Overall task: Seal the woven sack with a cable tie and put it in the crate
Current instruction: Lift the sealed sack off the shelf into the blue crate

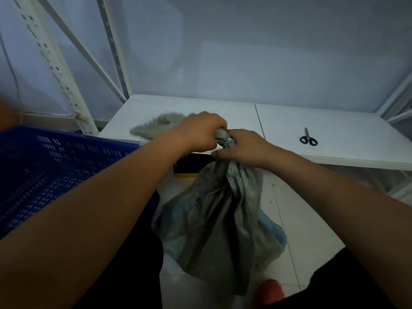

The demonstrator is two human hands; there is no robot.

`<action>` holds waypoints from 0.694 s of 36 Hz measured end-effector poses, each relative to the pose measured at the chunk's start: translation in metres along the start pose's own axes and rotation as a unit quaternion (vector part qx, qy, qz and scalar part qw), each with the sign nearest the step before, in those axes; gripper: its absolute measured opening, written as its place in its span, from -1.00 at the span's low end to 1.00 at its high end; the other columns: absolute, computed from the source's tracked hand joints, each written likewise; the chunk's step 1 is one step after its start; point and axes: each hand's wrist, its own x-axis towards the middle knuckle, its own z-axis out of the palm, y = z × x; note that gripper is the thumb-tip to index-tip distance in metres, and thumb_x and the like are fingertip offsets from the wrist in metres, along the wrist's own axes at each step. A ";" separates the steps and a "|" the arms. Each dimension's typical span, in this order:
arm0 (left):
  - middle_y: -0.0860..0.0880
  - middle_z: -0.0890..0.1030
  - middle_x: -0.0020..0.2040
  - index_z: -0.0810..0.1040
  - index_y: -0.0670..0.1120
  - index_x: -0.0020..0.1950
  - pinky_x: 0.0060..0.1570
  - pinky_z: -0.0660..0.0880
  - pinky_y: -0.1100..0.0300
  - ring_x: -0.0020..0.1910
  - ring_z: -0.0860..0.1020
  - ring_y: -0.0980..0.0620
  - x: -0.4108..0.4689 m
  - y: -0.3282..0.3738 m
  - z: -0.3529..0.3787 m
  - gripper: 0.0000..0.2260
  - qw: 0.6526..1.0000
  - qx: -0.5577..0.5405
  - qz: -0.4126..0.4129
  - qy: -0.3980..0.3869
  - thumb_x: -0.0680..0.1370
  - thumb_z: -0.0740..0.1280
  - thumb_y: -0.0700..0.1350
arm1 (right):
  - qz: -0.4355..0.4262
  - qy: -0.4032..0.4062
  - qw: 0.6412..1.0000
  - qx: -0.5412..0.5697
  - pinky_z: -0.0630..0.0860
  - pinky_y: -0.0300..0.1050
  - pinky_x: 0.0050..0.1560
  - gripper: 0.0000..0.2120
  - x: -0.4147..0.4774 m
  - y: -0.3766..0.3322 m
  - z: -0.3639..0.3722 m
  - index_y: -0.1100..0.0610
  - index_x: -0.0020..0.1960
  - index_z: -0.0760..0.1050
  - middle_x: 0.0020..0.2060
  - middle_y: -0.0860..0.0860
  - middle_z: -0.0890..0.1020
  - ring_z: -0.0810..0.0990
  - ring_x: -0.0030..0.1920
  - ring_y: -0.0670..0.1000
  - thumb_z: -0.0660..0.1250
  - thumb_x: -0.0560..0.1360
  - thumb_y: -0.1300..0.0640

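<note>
My left hand (200, 132) is closed around the gathered neck of the woven sack (220, 210), and my right hand (242, 148) is clamped on the same neck just below it, knuckles touching. The frayed mouth of the sack fans out to the left of my left hand, blurred, lying over the near edge of the white shelf board (334, 139). The body of the sack hangs down under my hands, off the shelf's front edge, bulging over the tiled floor (296, 230) between my legs. I cannot make out a cable tie anywhere on the neck; my fingers cover it.

The blue crate (55, 170) sits under my left forearm, its near rim close beside the sack's left flank. To the right of my right hand the shelf board is bare up to a pair of black-handled scissors (308, 137), well apart from my grip. Beyond my hands the board runs back to the wall, with the white rack upright (55, 70) rising behind the crate.
</note>
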 end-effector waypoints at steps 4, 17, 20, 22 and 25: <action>-0.11 0.34 0.49 0.27 0.09 0.53 0.44 0.06 -0.32 0.46 0.30 -0.18 0.004 -0.002 -0.003 -0.24 0.979 0.097 -0.056 0.173 0.37 0.45 0.17 | 0.134 0.018 0.961 0.242 0.61 -0.02 -0.01 -0.72 0.003 -0.003 -0.002 0.14 -0.03 0.63 -0.11 0.10 0.71 0.69 -0.10 0.10 0.42 0.47 -0.08; 0.05 0.69 -0.09 0.62 0.00 -0.04 -0.26 0.57 0.37 -0.21 0.66 0.21 -0.003 0.031 0.005 -0.85 0.865 -0.465 -0.145 -0.124 0.49 0.48 0.04 | 0.266 0.038 0.796 0.543 0.65 -0.03 -0.09 -0.65 -0.003 0.010 -0.008 0.18 0.20 0.61 -0.03 0.19 0.69 0.68 -0.19 0.14 0.19 0.60 0.00; 0.04 0.68 0.13 0.52 -0.02 0.28 0.12 0.56 0.25 0.10 0.66 0.13 -0.006 0.027 0.013 -0.67 0.792 -0.521 -0.088 -0.305 0.55 0.42 0.01 | 0.277 0.051 0.797 0.533 0.66 -0.05 -0.17 -0.66 -0.002 0.006 -0.011 0.19 0.14 0.62 -0.11 0.16 0.73 0.70 -0.22 0.12 0.18 0.60 0.02; 0.05 0.62 0.26 0.41 0.00 0.41 0.29 0.48 0.14 0.23 0.60 0.09 -0.007 0.020 0.016 -0.53 0.794 -0.499 -0.056 -0.342 0.54 0.44 -0.03 | 0.281 0.070 0.794 0.535 0.64 -0.08 -0.23 -0.71 -0.003 0.007 -0.014 0.19 0.07 0.58 -0.23 0.15 0.73 0.71 -0.27 0.11 0.19 0.61 0.02; 0.09 0.58 0.29 0.39 0.01 0.43 0.37 0.41 0.12 0.27 0.55 0.10 -0.007 0.014 0.020 -0.45 0.826 -0.432 -0.040 -0.361 0.49 0.50 -0.10 | 0.291 0.093 0.785 0.540 0.59 -0.14 -0.35 -0.73 -0.001 0.012 -0.016 0.18 -0.04 0.53 -0.33 0.12 0.68 0.68 -0.36 0.08 0.21 0.62 0.00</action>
